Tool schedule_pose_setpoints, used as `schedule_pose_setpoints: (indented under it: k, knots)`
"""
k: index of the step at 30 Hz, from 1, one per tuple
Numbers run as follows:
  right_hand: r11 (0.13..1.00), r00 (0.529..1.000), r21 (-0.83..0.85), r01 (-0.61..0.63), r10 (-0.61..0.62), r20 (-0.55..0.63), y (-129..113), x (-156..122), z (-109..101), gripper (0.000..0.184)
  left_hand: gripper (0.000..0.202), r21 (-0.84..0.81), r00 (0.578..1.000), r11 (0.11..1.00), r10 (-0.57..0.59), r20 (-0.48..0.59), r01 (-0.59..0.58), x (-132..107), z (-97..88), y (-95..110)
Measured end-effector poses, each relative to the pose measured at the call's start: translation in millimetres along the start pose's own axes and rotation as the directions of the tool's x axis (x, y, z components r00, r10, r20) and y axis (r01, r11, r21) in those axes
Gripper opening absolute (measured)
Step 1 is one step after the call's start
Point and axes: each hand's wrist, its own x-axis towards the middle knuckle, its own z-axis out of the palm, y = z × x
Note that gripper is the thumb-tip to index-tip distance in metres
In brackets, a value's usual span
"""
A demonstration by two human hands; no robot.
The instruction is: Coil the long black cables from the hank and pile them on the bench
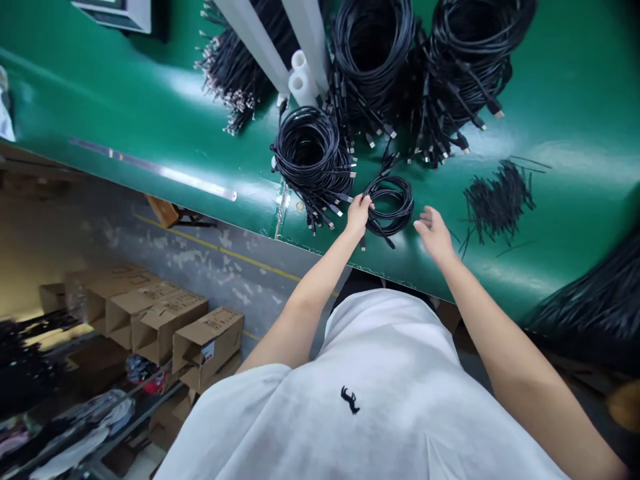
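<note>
Closed on the left edge of a small black coiled cable point(400, 215) is my left hand point(359, 215). This coil lies on the green table, with plug ends sticking out above and below it. To its right, a short gap away, my right hand point(434, 233) has its fingers apart and nothing in them. A stack of coiled cables point(313, 150) with metal USB plugs sits just beyond my left hand. Right of my right hand lies a loose pile of short black ties point(500, 203).
Two taller cable stacks point(373, 47) point(470, 53) stand at the back. Beside them are white tubes point(300, 83) and a bundle of cut cables point(235, 73). A metal ruler point(175, 175) lies along the table's left edge. Cardboard boxes point(210, 343) stand lower left; more black strands point(600, 300) lie at right.
</note>
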Motion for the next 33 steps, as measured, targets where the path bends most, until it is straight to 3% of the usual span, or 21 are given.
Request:
schedule_pose_setpoints:
  k: [3,8,11,13,16,19,21,24,26,28,30,33]
  knots:
    - [0.999,0.998,0.001,-0.051,0.051,0.046,19,-29,10,0.057,0.018,0.369,0.982,0.911,0.179,0.053,-0.186,-5,-18.6,-13]
    - [0.996,0.996,0.018,-0.083,0.082,0.03,30,-52,24,0.051,0.052,0.715,0.944,0.644,0.323,0.068,-0.272,-22,-32.3,-11]
    - [0.998,0.998,0.011,-0.066,0.066,-0.005,30,-54,28,0.051,0.057,0.79,0.836,0.382,0.472,0.279,-0.479,-28,-24.0,-6]
    - [0.999,0.999,0.012,-0.044,0.045,-0.008,32,-56,30,0.05,0.048,0.775,0.762,0.197,0.436,0.479,-0.601,-28,-17.8,-6]
    - [0.999,1.0,0.031,-0.017,0.017,0.006,41,-72,31,0.045,0.032,0.748,0.731,0.067,0.284,0.62,-0.66,-24,-16.4,-7]
    - [0.998,1.0,0.065,-0.01,0.01,0.006,62,-106,25,0.034,0.028,0.755,0.739,0.055,0.264,0.62,-0.653,-24,-23.5,-2]
    - [0.996,0.999,0.082,-0.034,0.036,-0.019,89,-138,12,0.025,0.038,0.769,0.742,0.075,0.337,0.58,-0.635,-31,-27.3,1]
    - [0.983,0.98,0.09,-0.16,0.169,-0.106,149,-197,-22,0.022,0.041,0.764,0.709,0.151,0.516,0.48,-0.627,-59,-23.3,-11]
    - [0.952,0.933,0.089,-0.292,0.304,-0.194,197,-235,-51,0.024,0.038,0.736,0.703,0.179,0.503,0.502,-0.653,-90,-12.5,-37]
    - [0.91,0.867,0.091,-0.405,0.414,-0.279,241,-262,-79,0.03,0.033,0.691,0.7,0.186,0.376,0.607,-0.699,-130,4.5,-76]
    - [0.89,0.836,0.093,-0.447,0.452,-0.31,275,-269,-101,0.037,0.027,0.64,0.67,0.198,0.2,0.715,-0.742,-173,25.4,-120]
    - [0.921,0.892,0.078,-0.38,0.388,-0.231,298,-246,-115,0.047,0.024,0.582,0.574,0.22,-0.104,0.812,-0.783,-232,55.2,-176]
